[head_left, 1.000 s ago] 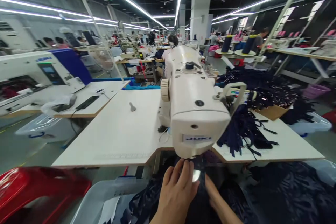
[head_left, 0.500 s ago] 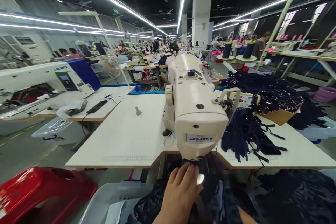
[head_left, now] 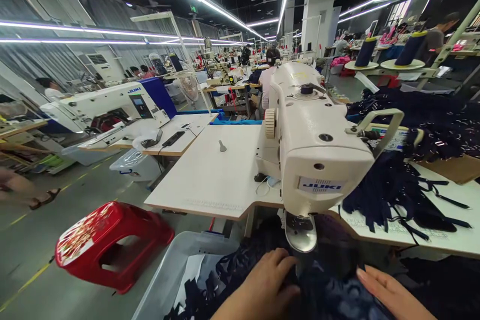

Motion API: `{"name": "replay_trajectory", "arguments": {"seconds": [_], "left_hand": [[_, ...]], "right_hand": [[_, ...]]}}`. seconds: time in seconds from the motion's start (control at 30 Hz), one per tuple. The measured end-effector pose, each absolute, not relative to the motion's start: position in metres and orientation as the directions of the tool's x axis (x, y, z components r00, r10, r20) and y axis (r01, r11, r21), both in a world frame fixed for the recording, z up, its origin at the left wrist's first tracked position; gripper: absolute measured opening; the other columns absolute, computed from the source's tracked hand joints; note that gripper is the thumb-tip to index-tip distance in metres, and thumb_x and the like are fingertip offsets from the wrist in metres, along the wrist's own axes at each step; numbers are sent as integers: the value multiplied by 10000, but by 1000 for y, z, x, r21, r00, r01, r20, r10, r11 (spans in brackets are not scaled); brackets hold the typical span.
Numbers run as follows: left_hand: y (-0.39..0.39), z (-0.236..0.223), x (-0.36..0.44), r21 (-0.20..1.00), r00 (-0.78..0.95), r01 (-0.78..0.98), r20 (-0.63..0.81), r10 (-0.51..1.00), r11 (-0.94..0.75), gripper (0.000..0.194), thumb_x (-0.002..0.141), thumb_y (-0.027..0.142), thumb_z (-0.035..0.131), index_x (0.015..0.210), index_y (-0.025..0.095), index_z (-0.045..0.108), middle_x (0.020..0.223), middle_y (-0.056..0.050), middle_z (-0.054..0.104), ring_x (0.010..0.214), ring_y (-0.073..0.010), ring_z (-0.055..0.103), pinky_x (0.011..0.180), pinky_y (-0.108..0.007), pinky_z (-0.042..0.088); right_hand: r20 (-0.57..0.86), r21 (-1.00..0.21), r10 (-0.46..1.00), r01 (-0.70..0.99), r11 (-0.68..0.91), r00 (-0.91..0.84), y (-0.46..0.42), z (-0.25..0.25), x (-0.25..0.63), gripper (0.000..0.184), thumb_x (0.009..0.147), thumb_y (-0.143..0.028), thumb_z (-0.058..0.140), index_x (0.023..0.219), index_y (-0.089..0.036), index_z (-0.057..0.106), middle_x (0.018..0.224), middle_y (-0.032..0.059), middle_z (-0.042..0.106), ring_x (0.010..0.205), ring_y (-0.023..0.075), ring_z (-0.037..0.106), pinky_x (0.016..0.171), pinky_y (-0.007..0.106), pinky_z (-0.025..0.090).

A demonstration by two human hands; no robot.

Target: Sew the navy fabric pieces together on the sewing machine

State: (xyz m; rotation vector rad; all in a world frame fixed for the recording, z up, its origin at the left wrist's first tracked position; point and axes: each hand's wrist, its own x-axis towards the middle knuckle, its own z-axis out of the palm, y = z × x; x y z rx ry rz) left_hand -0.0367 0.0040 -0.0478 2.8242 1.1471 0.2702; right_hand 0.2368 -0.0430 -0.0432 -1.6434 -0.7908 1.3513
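Dark navy fabric (head_left: 330,285) lies bunched below the head of a white JUKI sewing machine (head_left: 318,160). On its left side, my left hand (head_left: 262,282) has its fingers curled onto the cloth, just left of the machine's shiny metal end plate (head_left: 301,235). At the right, my right hand (head_left: 390,292) pinches the fabric's edge with fingers pressed together; part of its grip is hidden. Between both hands the cloth is smeared by motion.
A clear plastic bin (head_left: 168,270) with navy pieces stands at left, beside a red stool (head_left: 112,245). The white table (head_left: 213,175) carries a small metal piece (head_left: 222,146). Navy straps (head_left: 378,195) are heaped at right. Another person's leg (head_left: 22,185) shows far left.
The view has turned left and down. My left hand has come away from under the machine head, uncovering the metal plate. More of my right hand shows, on the fabric.
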Motion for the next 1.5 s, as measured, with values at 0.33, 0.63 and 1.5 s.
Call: {"name": "replay_trajectory", "arguments": {"seconds": [0.33, 0.63, 1.5], "left_hand": [[6, -34, 7, 189, 701, 663, 185, 689, -725, 47, 915, 190, 494, 871, 172, 492, 704, -25, 635, 624, -187, 633, 668, -323, 506], [-4, -46, 15, 174, 716, 668, 114, 689, -723, 173, 947, 288, 520, 821, 170, 500, 618, -6, 611, 542, -178, 623, 581, -287, 498], [17, 3, -26, 760, 634, 444, 108, 766, -475, 421, 902, 525, 543, 748, 146, 643, 633, 25, 607, 584, -104, 596, 541, -172, 458]], "right_hand": [[-223, -956, 973, 181, -229, 50, -12, -40, 195, 448, 815, -649, 512, 672, -225, 551, 745, 36, 692, 792, 247, 661, 697, 300, 537], [21, -691, 998, 722, -33, 66, 3, -73, 199, 321, 872, -467, 374, 761, -239, 570, 670, 68, 663, 649, 284, 657, 581, 347, 471], [134, -810, 904, 480, 335, -406, -9, 3, 186, 197, 948, -335, 508, 1046, -320, 678, 887, -12, 674, 790, 142, 654, 709, 204, 481]]}}
